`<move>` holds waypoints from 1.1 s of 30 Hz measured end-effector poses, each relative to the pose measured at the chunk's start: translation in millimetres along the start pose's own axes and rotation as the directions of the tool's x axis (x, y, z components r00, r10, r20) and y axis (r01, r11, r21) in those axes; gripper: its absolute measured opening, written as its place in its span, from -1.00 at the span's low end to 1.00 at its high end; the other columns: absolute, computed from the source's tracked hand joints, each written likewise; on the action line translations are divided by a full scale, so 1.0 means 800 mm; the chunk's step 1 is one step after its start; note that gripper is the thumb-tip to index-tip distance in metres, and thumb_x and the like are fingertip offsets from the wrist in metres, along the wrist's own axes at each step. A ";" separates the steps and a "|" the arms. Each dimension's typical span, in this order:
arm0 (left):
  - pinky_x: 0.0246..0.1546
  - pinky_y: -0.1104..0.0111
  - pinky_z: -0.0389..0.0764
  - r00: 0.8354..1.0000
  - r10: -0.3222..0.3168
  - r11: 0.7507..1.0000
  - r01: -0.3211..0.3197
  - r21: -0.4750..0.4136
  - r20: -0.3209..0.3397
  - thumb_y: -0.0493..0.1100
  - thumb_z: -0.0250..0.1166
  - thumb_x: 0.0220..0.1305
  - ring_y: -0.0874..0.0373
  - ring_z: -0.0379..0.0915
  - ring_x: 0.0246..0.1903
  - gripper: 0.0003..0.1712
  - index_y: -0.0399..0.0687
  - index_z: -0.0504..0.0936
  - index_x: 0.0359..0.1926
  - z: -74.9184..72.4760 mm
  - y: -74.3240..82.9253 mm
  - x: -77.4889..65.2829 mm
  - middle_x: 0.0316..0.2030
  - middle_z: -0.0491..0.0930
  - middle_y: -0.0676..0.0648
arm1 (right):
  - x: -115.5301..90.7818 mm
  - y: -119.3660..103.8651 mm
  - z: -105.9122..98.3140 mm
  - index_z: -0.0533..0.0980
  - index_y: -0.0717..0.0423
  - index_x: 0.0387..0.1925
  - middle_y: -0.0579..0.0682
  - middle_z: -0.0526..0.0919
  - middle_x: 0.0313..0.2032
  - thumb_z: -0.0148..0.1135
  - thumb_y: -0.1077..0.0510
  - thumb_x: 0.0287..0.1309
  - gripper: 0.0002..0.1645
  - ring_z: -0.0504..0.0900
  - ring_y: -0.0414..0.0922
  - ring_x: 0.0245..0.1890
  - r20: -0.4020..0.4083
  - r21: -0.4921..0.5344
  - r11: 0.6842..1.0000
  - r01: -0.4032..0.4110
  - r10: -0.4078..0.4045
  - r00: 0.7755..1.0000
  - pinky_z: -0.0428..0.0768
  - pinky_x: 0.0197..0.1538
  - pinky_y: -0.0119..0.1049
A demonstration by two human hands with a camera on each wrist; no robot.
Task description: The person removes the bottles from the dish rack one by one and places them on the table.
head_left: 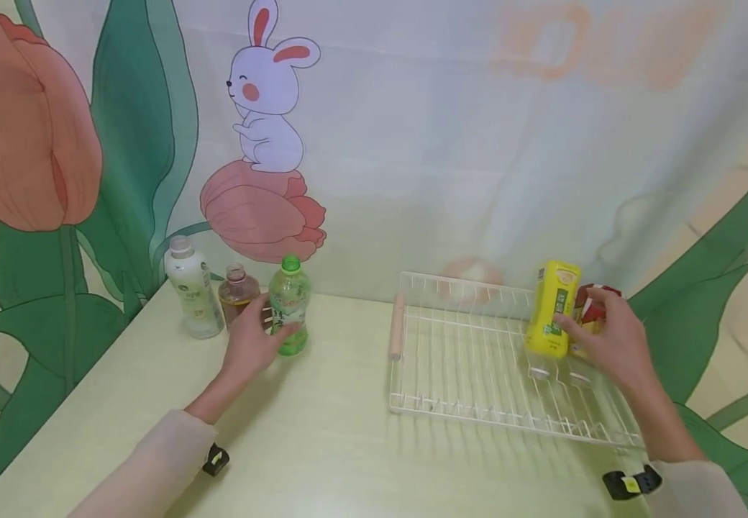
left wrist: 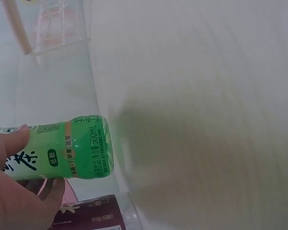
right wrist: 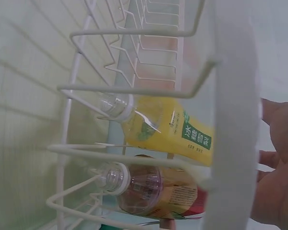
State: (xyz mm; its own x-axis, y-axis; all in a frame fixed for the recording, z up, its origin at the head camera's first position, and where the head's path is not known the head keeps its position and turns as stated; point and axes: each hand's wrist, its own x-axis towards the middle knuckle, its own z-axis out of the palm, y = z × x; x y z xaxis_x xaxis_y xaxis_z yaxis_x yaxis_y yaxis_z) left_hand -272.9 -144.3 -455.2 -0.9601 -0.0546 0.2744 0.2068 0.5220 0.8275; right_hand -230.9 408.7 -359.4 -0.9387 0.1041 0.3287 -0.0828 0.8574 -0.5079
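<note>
My left hand (head_left: 251, 342) grips a green tea bottle (head_left: 290, 306) round its label, thumb in front. In the left wrist view the bottle (left wrist: 89, 146) shows its base end, marked 500mL. My right hand (head_left: 613, 338) is at the right end of a white wire rack, its fingers and thumb curled about the raised base end of a red-labelled bottle (head_left: 594, 311). The thumb overlaps a yellow bottle (head_left: 554, 306) beside it. Both these bottles stand neck down among the wires; the right wrist view shows the clear neck of the yellow bottle (right wrist: 158, 122) and the red-labelled bottle (right wrist: 149, 189).
The wire rack (head_left: 464, 417) has a wooden handle (head_left: 397, 327) at its left side. A white bottle (head_left: 195, 295) and a dark-labelled bottle (head_left: 238, 288) stand left of the green one, on the pale table (head_left: 322, 432). A printed curtain (head_left: 413, 144) hangs behind.
</note>
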 end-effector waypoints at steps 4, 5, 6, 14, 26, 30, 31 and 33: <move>0.26 -0.08 0.60 1.000 -0.016 1.000 0.015 0.021 0.022 -0.10 0.50 0.37 -0.28 0.51 0.28 -0.21 -0.26 0.37 0.47 0.002 -0.006 0.002 0.31 0.54 -0.33 | 0.000 0.003 0.005 0.21 0.45 0.51 0.44 0.45 0.20 0.40 -0.21 0.37 0.06 0.48 0.28 0.00 0.049 0.013 0.999 -0.045 0.044 0.998 0.58 -0.29 -0.27; 0.26 -0.08 0.59 0.999 -0.020 1.000 0.019 0.020 0.027 -0.10 0.49 0.38 -0.28 0.50 0.29 -0.22 -0.26 0.36 0.47 0.002 -0.009 0.002 0.32 0.53 -0.33 | 0.000 0.002 0.007 0.18 0.46 0.52 0.45 0.44 0.22 0.39 -0.21 0.37 0.08 0.48 0.29 0.01 0.063 0.017 0.998 -0.055 0.054 0.997 0.61 -0.31 -0.29; 0.27 -0.08 0.59 0.999 -0.022 1.000 0.022 0.020 0.031 -0.10 0.48 0.39 -0.29 0.49 0.30 -0.22 -0.27 0.35 0.47 0.002 -0.011 0.002 0.32 0.52 -0.34 | 0.001 0.002 0.009 0.16 0.46 0.53 0.46 0.43 0.23 0.39 -0.21 0.37 0.10 0.48 0.31 0.04 0.075 0.023 0.998 -0.065 0.063 0.995 0.64 -0.31 -0.29; 0.29 -0.15 0.55 0.999 -0.007 0.999 0.005 0.038 0.032 -0.14 0.40 0.45 -0.34 0.44 0.33 -0.27 -0.33 0.31 0.46 -0.003 -0.013 0.007 0.34 0.47 -0.38 | 0.005 -0.002 0.022 0.05 0.41 0.59 0.50 0.36 0.33 0.39 -0.28 0.34 0.20 0.53 0.35 0.11 0.130 0.006 0.997 -0.077 0.075 0.989 0.80 -0.14 0.00; 0.33 -0.19 0.49 0.999 0.009 0.996 -0.013 0.084 0.042 -0.19 0.39 0.46 -0.36 0.42 0.34 -0.29 -0.37 0.29 0.45 0.006 -0.010 0.002 0.33 0.47 -0.40 | 0.004 0.002 0.043 0.00 0.49 0.57 0.54 0.35 0.30 0.51 -0.15 0.27 0.27 0.52 0.40 0.13 0.118 -0.019 1.000 0.017 -0.015 0.993 0.69 0.03 0.25; 0.32 -0.20 0.49 0.999 0.006 0.996 -0.009 0.093 0.038 -0.18 0.40 0.46 -0.37 0.42 0.33 -0.29 -0.38 0.29 0.45 0.003 -0.010 0.003 0.33 0.46 -0.42 | 0.007 -0.004 0.057 -0.04 0.43 0.59 0.54 0.21 0.38 0.60 -0.10 0.14 0.34 0.37 0.37 0.15 0.103 -0.074 0.996 0.040 -0.032 0.994 0.61 0.08 0.30; 0.32 -0.20 0.49 0.999 0.005 0.995 -0.008 0.098 0.036 -0.18 0.40 0.46 -0.37 0.42 0.33 -0.28 -0.38 0.30 0.45 0.003 -0.010 0.003 0.33 0.46 -0.42 | 0.007 -0.005 0.060 -0.06 0.40 0.60 0.53 0.19 0.39 0.61 -0.09 0.12 0.37 0.35 0.37 0.14 0.099 -0.086 0.996 0.036 -0.027 0.995 0.61 0.07 0.30; 0.32 -0.20 0.49 0.999 0.006 0.994 -0.010 0.111 0.034 -0.16 0.41 0.46 -0.37 0.42 0.33 -0.28 -0.38 0.30 0.45 0.002 -0.010 0.004 0.33 0.47 -0.43 | 0.006 -0.006 0.065 -0.10 0.35 0.62 0.52 0.14 0.41 0.63 -0.07 0.07 0.41 0.31 0.38 0.16 0.093 -0.097 0.995 0.015 -0.005 0.996 0.62 0.10 0.33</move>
State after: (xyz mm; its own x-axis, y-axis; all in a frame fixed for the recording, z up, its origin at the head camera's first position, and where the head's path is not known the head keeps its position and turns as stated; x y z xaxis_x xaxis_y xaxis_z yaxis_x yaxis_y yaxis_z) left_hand -277.5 -147.2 -461.6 -0.9647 -0.0224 0.2622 0.1937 0.6141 0.7651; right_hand -252.4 379.3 -396.8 -0.9654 0.0519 0.2557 -0.0635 0.9038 -0.4232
